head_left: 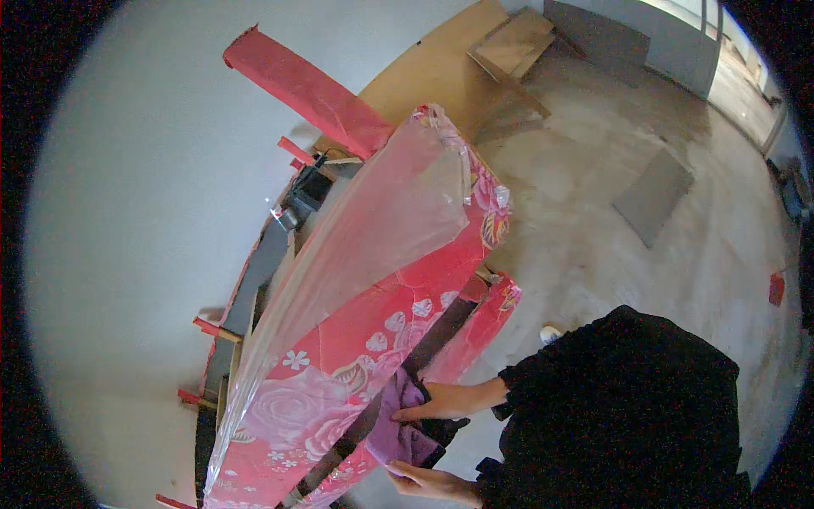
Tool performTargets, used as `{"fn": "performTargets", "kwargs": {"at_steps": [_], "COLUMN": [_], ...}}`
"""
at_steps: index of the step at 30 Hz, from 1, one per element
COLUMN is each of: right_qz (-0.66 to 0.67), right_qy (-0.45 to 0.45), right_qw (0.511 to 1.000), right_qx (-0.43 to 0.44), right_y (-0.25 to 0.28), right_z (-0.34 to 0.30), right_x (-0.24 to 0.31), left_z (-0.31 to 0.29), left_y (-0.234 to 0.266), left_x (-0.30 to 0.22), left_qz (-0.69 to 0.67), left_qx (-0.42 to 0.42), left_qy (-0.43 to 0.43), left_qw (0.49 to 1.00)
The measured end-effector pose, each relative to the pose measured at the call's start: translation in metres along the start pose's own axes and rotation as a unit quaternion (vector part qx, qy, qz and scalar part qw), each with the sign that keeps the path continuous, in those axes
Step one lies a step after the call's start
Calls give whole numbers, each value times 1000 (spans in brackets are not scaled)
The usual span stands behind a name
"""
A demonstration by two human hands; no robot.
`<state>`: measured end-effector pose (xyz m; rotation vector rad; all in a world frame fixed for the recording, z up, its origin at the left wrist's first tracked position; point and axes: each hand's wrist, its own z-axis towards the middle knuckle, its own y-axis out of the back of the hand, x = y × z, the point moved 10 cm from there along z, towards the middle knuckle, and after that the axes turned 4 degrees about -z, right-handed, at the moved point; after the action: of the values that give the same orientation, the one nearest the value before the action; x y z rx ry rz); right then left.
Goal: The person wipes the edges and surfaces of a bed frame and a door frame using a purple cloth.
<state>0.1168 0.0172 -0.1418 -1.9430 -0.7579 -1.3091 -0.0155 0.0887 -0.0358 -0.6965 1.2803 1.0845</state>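
Note:
A purple cloth (405,420) with a black part along its right side is held at the edge of a red floral-covered board or pad (398,318). My right hand (445,400), the upper one, grips the cloth with its thumb on top. Below it, my left hand (432,483) pinches the cloth's lower corner. The cloth lies against a dark gap that runs between the floral piece and a narrower floral strip (475,335). Clear plastic sheeting (381,220) covers much of the floral surface. My black sleeves and clothing fill the lower right.
A red-wrapped bar (309,93) sticks out toward the upper left. Behind the floral piece sit a black device (309,187) and a bottle (281,215). Tan boards (424,72) lean on the wall. A grey sheet (653,198) lies on the floor, with a red block (776,289) farther right.

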Motion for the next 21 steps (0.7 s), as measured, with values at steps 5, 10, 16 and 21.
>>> {"fn": "performTargets", "kwargs": {"at_steps": [5,10,16,21], "right_qz": [50,109,110,168], "right_qy": [119,176,127,233], "right_qw": [990,965,927,863], "right_qx": [-49,-160,-336,-415], "right_y": [15,87,193,252], "right_z": [10,-56,-75,-104], "right_x": [13,94,96,95], "left_z": [11,7,10,-23], "left_y": [-17,-86,-215,-282], "left_x": [-10,-33,-48,-84], "left_qz": [65,78,1,46], "left_qx": [2,97,305,404], "left_qy": [19,1,-75,-132], "left_qw": [998,992,949,904]}}
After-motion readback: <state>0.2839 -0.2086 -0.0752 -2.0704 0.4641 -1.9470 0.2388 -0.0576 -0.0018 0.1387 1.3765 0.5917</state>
